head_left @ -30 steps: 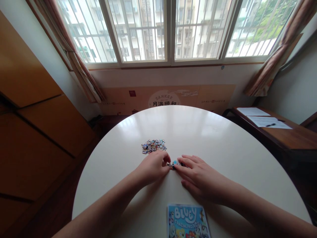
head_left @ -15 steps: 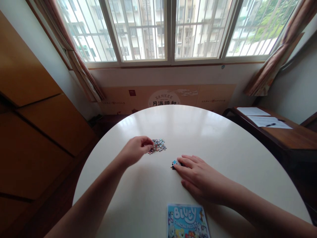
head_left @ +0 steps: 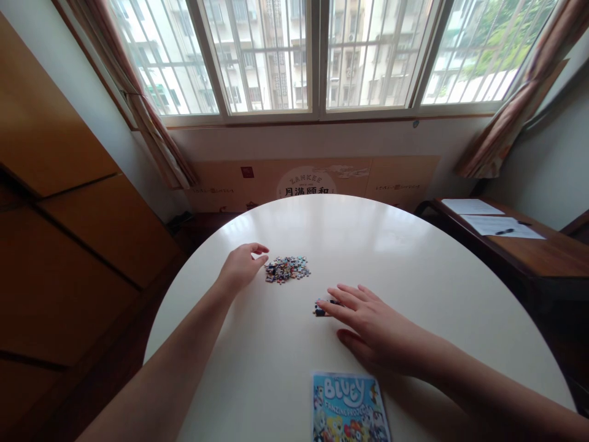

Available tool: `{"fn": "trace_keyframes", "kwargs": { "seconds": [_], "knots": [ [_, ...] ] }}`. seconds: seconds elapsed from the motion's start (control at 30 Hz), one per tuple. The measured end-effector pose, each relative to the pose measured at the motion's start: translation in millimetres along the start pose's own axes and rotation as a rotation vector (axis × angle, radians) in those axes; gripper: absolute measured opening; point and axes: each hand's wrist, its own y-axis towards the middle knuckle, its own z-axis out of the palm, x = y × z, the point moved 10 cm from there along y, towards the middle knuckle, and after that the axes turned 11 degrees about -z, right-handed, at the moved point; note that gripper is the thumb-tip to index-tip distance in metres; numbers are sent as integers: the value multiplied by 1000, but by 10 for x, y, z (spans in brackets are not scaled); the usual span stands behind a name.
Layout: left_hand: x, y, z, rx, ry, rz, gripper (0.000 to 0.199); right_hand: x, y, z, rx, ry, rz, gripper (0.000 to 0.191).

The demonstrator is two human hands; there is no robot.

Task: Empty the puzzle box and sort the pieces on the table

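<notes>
A heap of small jigsaw puzzle pieces (head_left: 289,270) lies in the middle of the white round table (head_left: 414,258). At the heap's left edge is my left hand (head_left: 242,265), thumb and index finger apart, with nothing visible between them. My right hand (head_left: 368,319) is spread, palm down, its fingertips over a small cluster of puzzle pieces (head_left: 321,308) to the right of and nearer than the heap. The fingers hide part of that cluster. Below it lies a blue picture sheet (head_left: 350,408) with "Bluey" lettering and cartoon figures, cut off by the frame's bottom edge.
A brown wooden desk (head_left: 559,252) with papers (head_left: 501,226) and pens stands at the right. Wooden cabinets (head_left: 92,245) rise on the left. Behind the table are a printed cardboard panel (head_left: 391,178) and a barred window.
My left hand has drawn back leftward from the heap, uncovering its left side, and its fingers have parted. My right hand's fingers have spread and shifted slightly over the small cluster.
</notes>
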Motion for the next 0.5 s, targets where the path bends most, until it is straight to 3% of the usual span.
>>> {"fn": "trace_keyframes", "kwargs": {
  "seconds": [0.13, 0.3, 0.4, 0.5],
  "knots": [
    [-254, -194, -85, -38, 26, 109, 28, -24, -7, -114, -51, 11, -13, 44],
    [-802, -853, 385, 266, 90, 387, 26, -61, -30, -293, -104, 23, -48, 24],
    [-918, -1103, 573, 314, 159, 438, 28, -65, -40, -311, -110, 6, -51, 26],
    [-945, -1171, 688, 342, 196, 466, 20, -28, -27, -267, -98, 0, -69, 28]
  ]
}}
